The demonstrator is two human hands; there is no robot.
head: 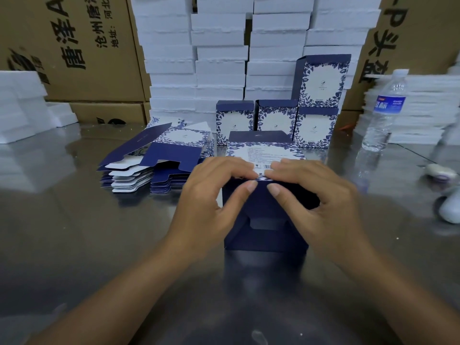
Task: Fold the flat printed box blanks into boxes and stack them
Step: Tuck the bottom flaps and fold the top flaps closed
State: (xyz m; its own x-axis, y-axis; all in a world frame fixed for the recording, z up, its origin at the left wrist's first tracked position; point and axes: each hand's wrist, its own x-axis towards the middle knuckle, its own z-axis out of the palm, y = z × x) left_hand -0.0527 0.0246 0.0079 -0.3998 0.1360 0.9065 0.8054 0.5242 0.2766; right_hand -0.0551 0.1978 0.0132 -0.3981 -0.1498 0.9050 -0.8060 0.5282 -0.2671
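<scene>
Partly folded box (264, 236): stands at the centre of the steel surface (99, 245), navy flap panel facing the person. Left hand (211, 197) and right hand (317, 195) both grasp its upper edge, fingers curled over, thumbs pressing the panel. Flat blanks (163, 158): stacked to the left. Finished boxes (276, 118): just behind, three in a row, one on top. Water bottle (385, 110): far right.

Shiny steel table (74, 245) (reflective); cartons (87, 58), foam stacks (219, 46) behind.
</scene>
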